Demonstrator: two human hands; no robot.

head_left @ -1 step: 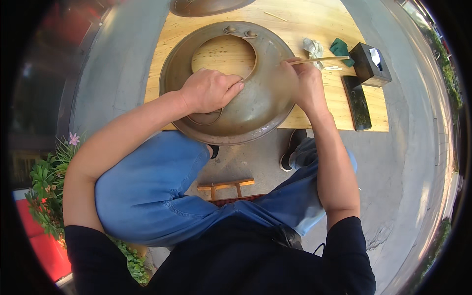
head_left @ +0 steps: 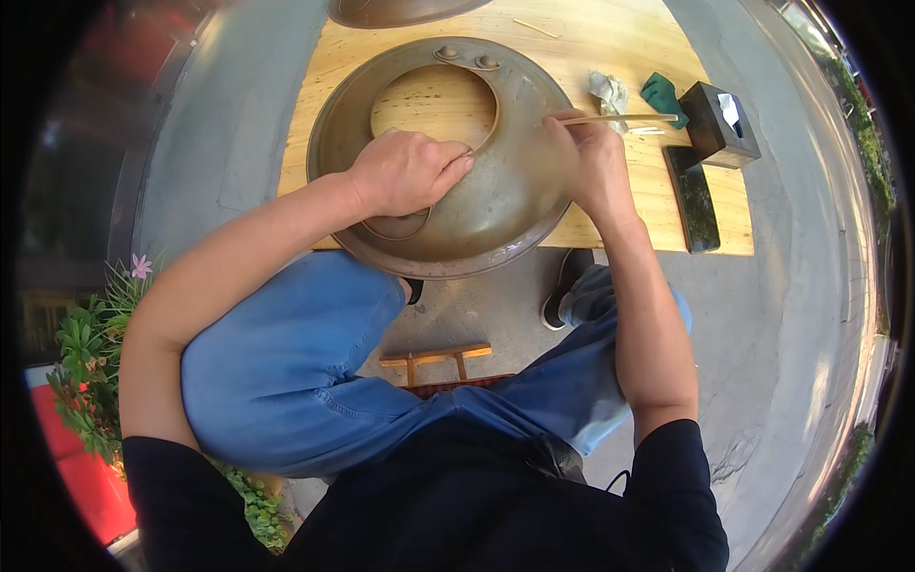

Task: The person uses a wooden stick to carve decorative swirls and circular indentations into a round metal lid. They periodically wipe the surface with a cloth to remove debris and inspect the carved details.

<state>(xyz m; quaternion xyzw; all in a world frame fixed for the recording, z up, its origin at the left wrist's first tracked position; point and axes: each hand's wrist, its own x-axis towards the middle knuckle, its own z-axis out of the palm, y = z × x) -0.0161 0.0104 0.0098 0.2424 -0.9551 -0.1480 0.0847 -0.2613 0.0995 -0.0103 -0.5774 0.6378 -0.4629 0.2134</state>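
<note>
A bronze-brown metal handpan (head_left: 477, 210) lies on the near part of the wooden table, its near rim past the edge above my knees. It has a large round opening that shows the wood below, small bumps at the far rim and a round outline by my left wrist. My left hand (head_left: 405, 173) is closed at the opening's near edge, thumb along the edge; its fingertips are hidden. My right hand (head_left: 596, 164), over the right side of the handpan, pinches a thin wooden stick (head_left: 640, 118) that points right. The metal beside that hand looks blurred.
On the wooden table (head_left: 591, 48) to the right are a crumpled tissue (head_left: 608, 92), a green cloth (head_left: 662, 99), a black tissue box (head_left: 717, 129) and a dark phone (head_left: 694, 202). Another metal shell (head_left: 405, 10) lies at the far edge. Plants (head_left: 91, 372) stand at the left.
</note>
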